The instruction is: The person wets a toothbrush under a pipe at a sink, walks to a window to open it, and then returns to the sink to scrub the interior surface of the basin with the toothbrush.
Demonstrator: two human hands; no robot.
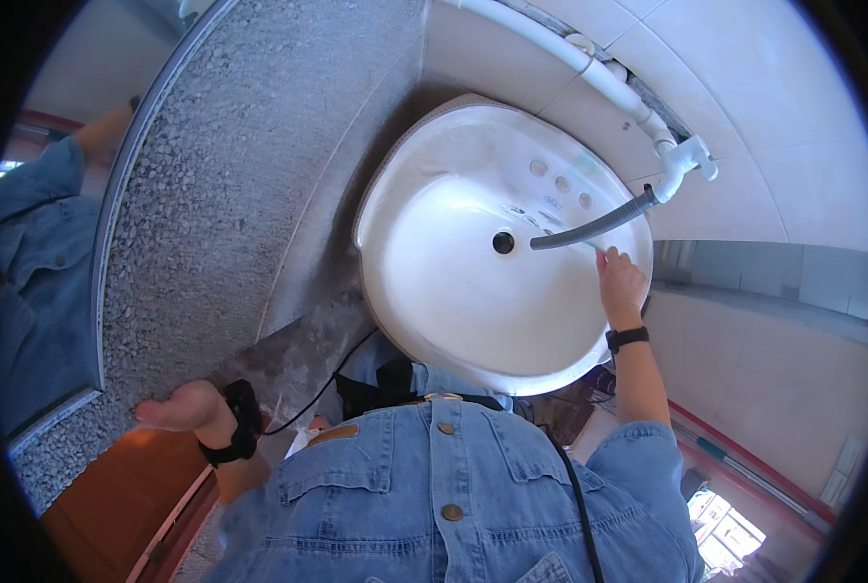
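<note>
The right hand point(623, 285), above the washbasin point(434, 330) right of its drain hole point(503, 243), appears to pinch a thin pale implement point(594, 247) beside the grey corrugated hose point(594, 228); the implement's far end is indistinct. The left hand point(176, 406) is left of the washbasin; its finger closure cannot be determined. A loose pinch could drop the implement toward the uncovered drain hole; knocking the hose could misdirect its outlet.

A washroom; basin point(434, 321), tap point(684, 163), tiled wall point(754, 189)
</note>
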